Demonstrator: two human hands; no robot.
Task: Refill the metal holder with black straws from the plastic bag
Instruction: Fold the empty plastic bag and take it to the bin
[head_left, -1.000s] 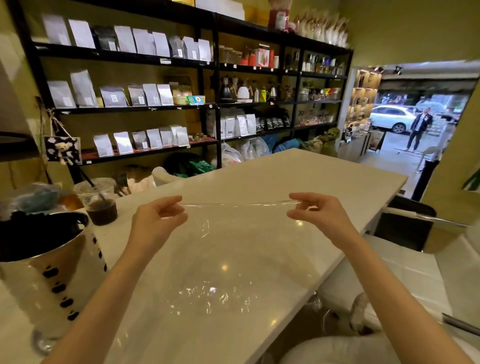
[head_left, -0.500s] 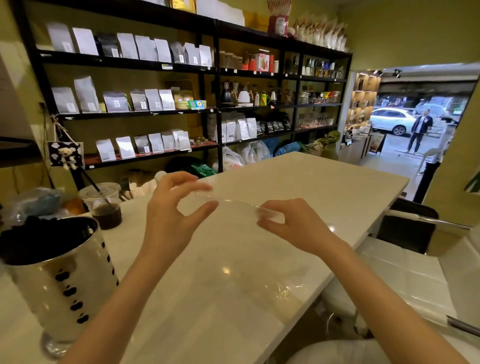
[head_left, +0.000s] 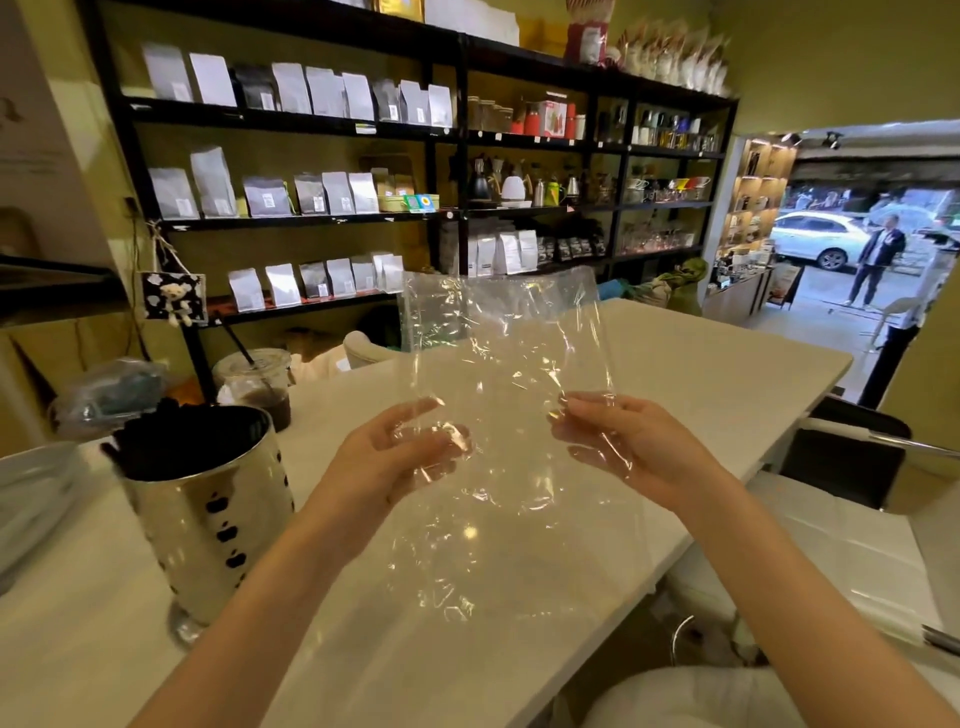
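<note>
1. No brand name or writing can be read anywhere; the pouches (head_left: 332, 192) on the dark shelves (head_left: 291, 122) carry small labels too blurred to make out.
2. The plastic bag (head_left: 498, 374) is clear, thin and crinkled, with bright glints along its creases. It is held upright above the white table (head_left: 701, 374), and nothing shows inside it.
3. The left hand (head_left: 395, 457) is closed on the bag's left side, with film bunched over its fingers.
4. The right hand (head_left: 623, 441) pinches the bag's right edge between thumb and fingers.
5. The metal holder (head_left: 208, 514) stands on the table to the left of the left arm, apart from the bag. It is a shiny, mirror-like cylinder with rows of dark oval holes in its wall and a round foot.
6. Black straws (head_left: 182, 436) fill the top of the holder, packed into a dark mass.
7. Behind the holder stands a clear plastic cup (head_left: 257, 384) with a lid, a black straw and dark drink.
8. A small black-and-white plush hanging (head_left: 174, 301) dangles from the shelf frame.
9. A person under an umbrella and a white car (head_left: 821, 239) show through the doorway.
</note>
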